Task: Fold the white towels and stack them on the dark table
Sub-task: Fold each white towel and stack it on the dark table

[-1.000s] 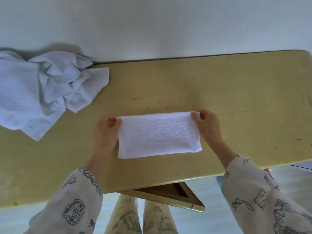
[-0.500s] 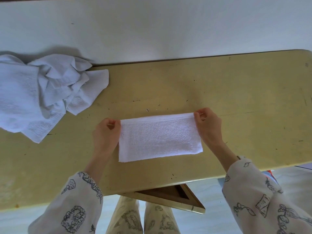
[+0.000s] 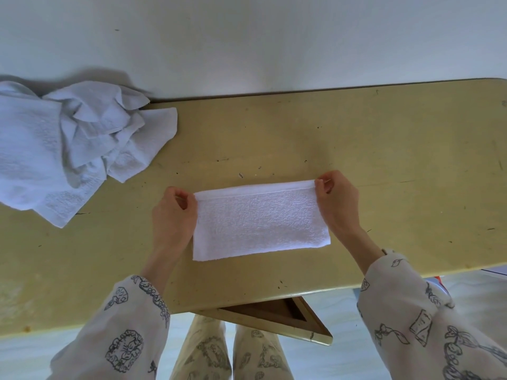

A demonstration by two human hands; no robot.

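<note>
— So, that pile point(image 3: 68, 149) stays far left, waiting?
— Yes. Left hand point(image 3: 174, 215) and right hand point(image 3: 336, 204) each pinch a far corner of the towel point(image 3: 258, 222), squaring its edge mid-table point(image 3: 384, 160).
— Changed any?
— Barely; the grips look unchanged, and the towel sits slightly nearer.

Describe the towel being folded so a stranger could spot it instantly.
On the yellowish table, look at the middle near the front edge, between the left hand and right hand. The folded towel lies there, pinched at its far corners. Unlike the crumpled pile at the table's left end, it is a flat, neat rectangle.
</note>
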